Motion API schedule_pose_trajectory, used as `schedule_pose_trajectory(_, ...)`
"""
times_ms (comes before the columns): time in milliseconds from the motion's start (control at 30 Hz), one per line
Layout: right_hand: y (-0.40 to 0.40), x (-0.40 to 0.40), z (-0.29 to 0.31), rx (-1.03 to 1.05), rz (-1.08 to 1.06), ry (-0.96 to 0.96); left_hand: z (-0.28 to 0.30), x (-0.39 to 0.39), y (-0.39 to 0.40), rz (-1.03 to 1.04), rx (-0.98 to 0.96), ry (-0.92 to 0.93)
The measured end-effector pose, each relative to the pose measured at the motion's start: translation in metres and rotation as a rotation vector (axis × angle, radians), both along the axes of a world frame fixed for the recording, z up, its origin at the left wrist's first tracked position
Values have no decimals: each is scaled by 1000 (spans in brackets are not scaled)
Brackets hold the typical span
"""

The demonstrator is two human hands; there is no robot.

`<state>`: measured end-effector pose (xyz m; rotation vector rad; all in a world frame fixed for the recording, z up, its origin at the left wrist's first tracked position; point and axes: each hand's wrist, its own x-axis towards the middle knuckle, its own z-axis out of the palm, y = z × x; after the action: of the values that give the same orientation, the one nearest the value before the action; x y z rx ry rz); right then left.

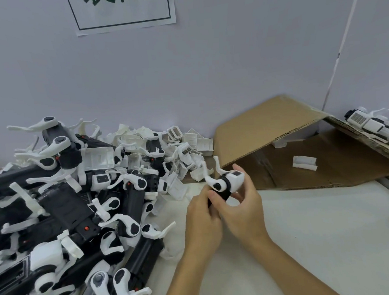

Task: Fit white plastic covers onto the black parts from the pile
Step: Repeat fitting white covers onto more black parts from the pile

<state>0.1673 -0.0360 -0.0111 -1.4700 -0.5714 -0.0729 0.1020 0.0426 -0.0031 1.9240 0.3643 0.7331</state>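
Black part (225, 194) held above the white table (319, 231), at about centre of view, mostly hidden by fingers; white cover (235, 179) seated on its upper end, with a dark rectangular patch on top and two thin white prongs (217, 165) rising toward 11 o'clock. Gripped from 7 o'clock by the left hand (202, 217), fingers curled round the black body, thumb up beside the white rounded piece with the black oval. Clasped from 5 o'clock by the right hand (243, 210), thumb lying across the black body, fingers wrapped behind the white cover. Both forearms entering from the bottom edge, wrists close together, hands touching.

At 9 o'clock, filling the left side, the pile (63, 212) of black parts tangled with white pronged pieces. At 11 o'clock, against the grey wall (206, 66), a heap of loose white covers (184, 145). At 2 to 3 o'clock, a cardboard flap (267, 124) tilted up over a flattened cardboard sheet, one small white piece (303, 162) lying on it. At far 3 o'clock, on the cardboard edge, a row of finished parts (376, 124) with white covers. At 12 o'clock, a paper sign (123, 12) on the wall, cut off by the top edge.
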Motion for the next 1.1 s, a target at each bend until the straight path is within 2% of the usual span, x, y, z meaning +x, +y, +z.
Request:
schedule_pose_trajectory(100,-1,5,-1,32,-74,23,1,0,-3,-7,129,23)
schedule_pose_trajectory(267,-2,6,0,88,-120,3,5,-2,-6,-11,142,18)
schedule_pose_trajectory(467,-1,5,2,120,-44,66,2,-1,-3,52,238,2)
schedule_pose_trajectory(633,0,4,5,68,-10,24,0,1,-5,62,222,43)
schedule_pose_trajectory(767,1,-3,2,-63,123,-44,4,-1,-5,109,24,-61)
schedule_pose_trajectory(900,-3,-3,-3,-37,79,11,17,-2,0,150,-418,-198)
schedule_pose_trajectory(1000,-4,0,-4,34,45,121,22,-3,6,68,-776,-271)
schedule_pose_trajectory(1033,-4,2,-5,37,37,149,23,-3,7,55,-838,-289)
schedule_pose_trajectory(1100,-5,4,-6,34,39,200,23,-3,7,72,-802,-267)
